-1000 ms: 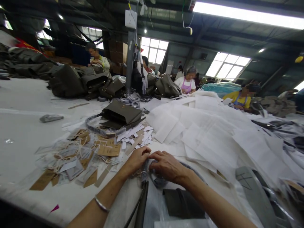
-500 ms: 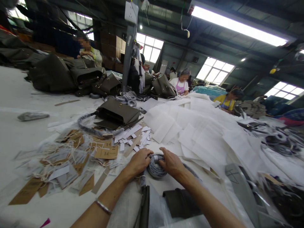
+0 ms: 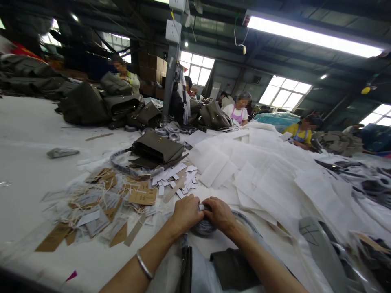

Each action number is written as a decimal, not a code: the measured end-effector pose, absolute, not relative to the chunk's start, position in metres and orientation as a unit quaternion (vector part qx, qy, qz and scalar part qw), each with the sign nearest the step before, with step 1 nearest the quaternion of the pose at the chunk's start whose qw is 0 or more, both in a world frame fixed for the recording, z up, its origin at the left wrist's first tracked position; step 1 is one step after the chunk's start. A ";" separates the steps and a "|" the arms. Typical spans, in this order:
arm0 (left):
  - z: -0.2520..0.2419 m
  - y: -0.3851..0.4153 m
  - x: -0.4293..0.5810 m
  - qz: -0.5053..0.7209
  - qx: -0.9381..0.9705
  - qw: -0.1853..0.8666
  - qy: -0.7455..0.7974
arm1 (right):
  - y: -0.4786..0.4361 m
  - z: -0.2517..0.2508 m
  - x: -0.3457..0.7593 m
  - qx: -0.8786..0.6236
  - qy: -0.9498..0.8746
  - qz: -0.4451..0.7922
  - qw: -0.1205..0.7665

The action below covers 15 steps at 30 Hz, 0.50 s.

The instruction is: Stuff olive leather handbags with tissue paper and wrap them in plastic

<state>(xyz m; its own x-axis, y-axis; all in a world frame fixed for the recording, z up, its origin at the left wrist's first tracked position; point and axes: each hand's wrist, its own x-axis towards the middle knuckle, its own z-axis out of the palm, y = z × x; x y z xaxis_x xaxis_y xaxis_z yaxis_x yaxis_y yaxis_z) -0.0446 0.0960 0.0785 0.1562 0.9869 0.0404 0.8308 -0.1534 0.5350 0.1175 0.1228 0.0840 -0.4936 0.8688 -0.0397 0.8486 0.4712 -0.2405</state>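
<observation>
A grey coiled strap [image 3: 204,228], seemingly wrapped in plastic, rests in front of me with a white band [image 3: 200,207] at its top. My left hand [image 3: 187,212] is closed on the coil's upper left, fingers curled over it. On the upper right my right hand [image 3: 218,212] grips the same coil, its fingertips close to the white band. Part of the coil is hidden by both hands. Just below lies a dark olive bag [image 3: 233,264] with grey sheet material around it, partly covered by my right forearm. A wrapped handle curves behind my right wrist.
Paper tags with strings [image 3: 142,196] spread at left, beside small white slips [image 3: 186,179]. An open olive bag [image 3: 163,148] stands behind them. White sheets [image 3: 262,162] are heaped to the right, near a grey marked piece [image 3: 316,240]. Co-workers sit farther back.
Both hands have drawn closer together over the coil's top, and the right fingers have curled in toward the white band. The camera view has shifted slightly.
</observation>
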 end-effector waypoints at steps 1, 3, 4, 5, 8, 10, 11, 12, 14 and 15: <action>0.079 0.097 -0.043 0.189 0.736 0.194 0.621 | 0.122 0.083 0.118 -0.504 -0.855 0.113 0.051; 0.080 0.098 -0.041 0.181 0.740 0.187 0.621 | 0.120 0.082 0.119 -0.508 -0.851 0.121 0.065; 0.079 0.097 -0.040 0.179 0.741 0.185 0.621 | 0.120 0.082 0.122 -0.507 -0.849 0.131 0.068; 0.078 0.097 -0.040 0.178 0.742 0.186 0.620 | 0.122 0.084 0.124 -0.503 -0.849 0.145 0.068; 0.073 0.097 -0.040 0.180 0.744 0.192 0.614 | 0.135 0.097 0.130 -0.472 -0.858 0.197 0.039; 0.070 0.098 -0.039 0.184 0.743 0.199 0.612 | 0.148 0.111 0.126 -0.467 -0.862 0.193 0.035; 0.068 0.099 -0.039 0.186 0.741 0.201 0.613 | 0.154 0.118 0.119 -0.469 -0.864 0.178 0.042; 0.067 0.100 -0.038 0.188 0.736 0.203 0.617 | 0.159 0.124 0.108 -0.468 -0.869 0.153 0.051; 0.063 0.101 -0.037 0.193 0.725 0.209 0.628 | 0.167 0.133 0.079 -0.439 -0.891 0.104 0.056; 0.060 0.102 -0.036 0.194 0.720 0.212 0.631 | 0.169 0.135 0.061 -0.411 -0.906 0.083 0.049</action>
